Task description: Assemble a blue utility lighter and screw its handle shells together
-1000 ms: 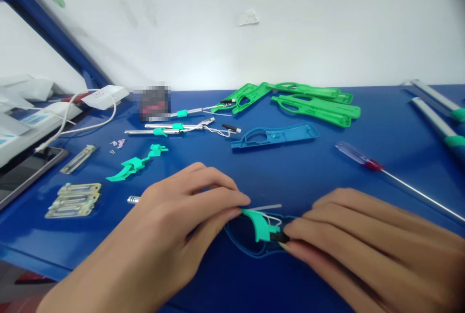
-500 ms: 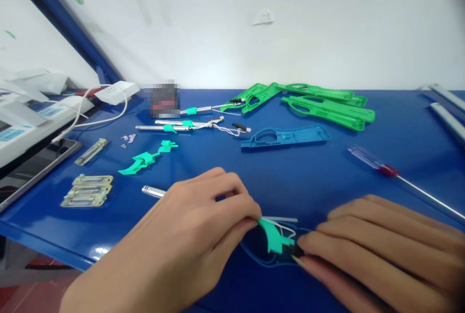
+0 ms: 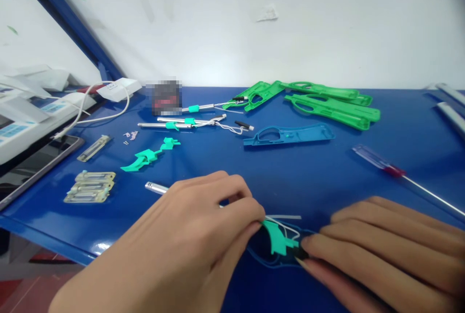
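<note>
My left hand (image 3: 203, 226) pinches the upper end of a curved turquoise piece (image 3: 276, 239) between thumb and index finger. A silver tube (image 3: 156, 187) pokes out to the left from beneath that hand. White wires (image 3: 292, 232) run from the turquoise piece toward a small black part (image 3: 300, 253). The fingertips of my right hand (image 3: 381, 250) are closed on this black part. Below both hands lies a blue plastic shell (image 3: 267, 260) with a loop-shaped opening, partly covered by my fingers.
Behind the hands lie another blue shell (image 3: 298, 135), green shells (image 3: 330, 109) and wired silver tubes (image 3: 174, 125). Turquoise pieces (image 3: 145, 158) and clear parts (image 3: 90, 187) are at left; a screwdriver (image 3: 395, 171) lies right. A phone-like device (image 3: 39, 167) rests at the left edge.
The whole view has shifted slightly, so the objects appear a little further right. Both hands keep their grips, with hardly any movement relative to the blue shell.
</note>
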{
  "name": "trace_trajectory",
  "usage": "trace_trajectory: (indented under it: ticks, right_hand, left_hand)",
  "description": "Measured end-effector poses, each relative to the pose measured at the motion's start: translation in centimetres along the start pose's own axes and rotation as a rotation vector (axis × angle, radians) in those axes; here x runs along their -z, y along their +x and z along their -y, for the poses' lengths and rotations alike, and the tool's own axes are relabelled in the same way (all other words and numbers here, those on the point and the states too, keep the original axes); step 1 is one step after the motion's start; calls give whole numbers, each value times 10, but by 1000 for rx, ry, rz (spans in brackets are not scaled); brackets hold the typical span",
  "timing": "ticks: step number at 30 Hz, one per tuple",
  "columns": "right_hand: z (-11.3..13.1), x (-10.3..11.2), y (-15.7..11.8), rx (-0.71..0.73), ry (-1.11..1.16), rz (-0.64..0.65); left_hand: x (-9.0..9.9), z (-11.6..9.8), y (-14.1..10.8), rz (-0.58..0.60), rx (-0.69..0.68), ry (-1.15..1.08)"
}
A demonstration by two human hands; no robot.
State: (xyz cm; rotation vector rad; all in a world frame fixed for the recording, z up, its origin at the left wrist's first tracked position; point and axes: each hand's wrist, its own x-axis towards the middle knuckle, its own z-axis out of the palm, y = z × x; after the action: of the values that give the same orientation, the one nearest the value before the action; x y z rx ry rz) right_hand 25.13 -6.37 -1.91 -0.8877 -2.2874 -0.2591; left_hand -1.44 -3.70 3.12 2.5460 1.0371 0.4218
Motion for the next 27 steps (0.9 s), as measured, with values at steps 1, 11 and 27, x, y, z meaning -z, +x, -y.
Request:
trace_trajectory:
  ticks: [1,11,27]
  right_hand:
    - [0,0,1,16,-2,-4]
    - [0,0,2,31,52,15]
    - [1,0,0,46,89,49]
  left_hand:
    - [0,-1,0,8,10,-5]
    - [1,-6,-3,30,28,28]
    - [-1,-7,1,3,-14,51]
